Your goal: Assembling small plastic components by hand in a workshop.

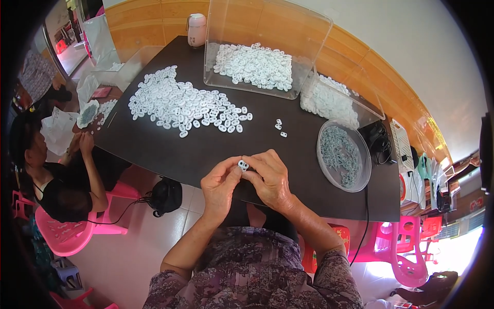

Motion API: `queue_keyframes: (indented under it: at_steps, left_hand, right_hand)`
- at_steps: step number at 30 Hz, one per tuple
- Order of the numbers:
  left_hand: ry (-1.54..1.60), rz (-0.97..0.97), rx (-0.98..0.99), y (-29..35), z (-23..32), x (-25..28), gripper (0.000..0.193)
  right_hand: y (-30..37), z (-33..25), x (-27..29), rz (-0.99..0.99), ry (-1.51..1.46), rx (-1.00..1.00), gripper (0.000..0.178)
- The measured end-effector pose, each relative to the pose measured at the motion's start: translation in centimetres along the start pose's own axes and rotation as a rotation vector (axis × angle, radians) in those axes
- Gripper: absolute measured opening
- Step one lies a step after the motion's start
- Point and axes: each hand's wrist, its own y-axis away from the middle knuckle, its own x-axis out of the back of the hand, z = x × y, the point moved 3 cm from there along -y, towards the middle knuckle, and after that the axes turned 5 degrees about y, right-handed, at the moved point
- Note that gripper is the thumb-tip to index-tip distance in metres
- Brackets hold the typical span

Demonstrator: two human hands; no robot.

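Observation:
Both my hands meet above the near edge of the dark table. Between the fingertips of my left hand (220, 184) and my right hand (270, 179) is a small white plastic piece with two dark holes (243, 165). The fingers of both hands are closed around it in a pinch. Beyond my hands, a wide pile of white oval two-hole pieces (177, 103) spreads over the table's left side. A few smaller white pieces (283, 134) lie apart, right of the middle. A round clear tub of small grey-green parts (369, 164) stands at the right.
A large clear bin (314, 31) with more white pieces stands at the back, beside a smaller clear bin (368, 117). A pink-and-white bottle (196, 31) is at the far edge. Black cables (380, 144) lie at right. Another person (64, 180) works at the left on a pink chair.

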Motion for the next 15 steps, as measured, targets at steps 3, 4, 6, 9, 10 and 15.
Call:
queue_keyframes:
  at_steps: [3, 4, 6, 9, 10, 15]
  left_hand:
    - [-0.027, -0.041, -0.067, 0.04, -0.07, 0.16, 0.024]
    - [-0.05, -0.05, -0.098, 0.06, -0.04, 0.17, 0.025]
    - [-0.064, -0.048, -0.113, 0.17, 0.18, 0.01, 0.024]
    - [-0.095, -0.034, -0.156, 0.33, 0.24, -0.28, 0.023]
    - [-0.113, -0.024, -0.184, 0.4, 0.29, -0.3, 0.023]
    - [-0.184, -0.007, -0.269, 0.47, -0.18, -0.1, 0.022]
  right_hand:
    - [-0.06, -0.11, 0.09, -0.002, -0.027, -0.008, 0.031]
    - [-0.08, -0.17, 0.11, -0.007, -0.041, -0.018, 0.03]
    - [-0.13, -0.53, 0.27, -0.014, -0.052, -0.051, 0.031]
    - [0.06, -0.62, 0.16, -0.014, -0.084, -0.108, 0.031]
    - [0.14, -0.58, 0.13, -0.007, -0.105, -0.133, 0.031]
    - [0.19, -0.99, 0.22, 0.013, -0.089, -0.08, 0.032]
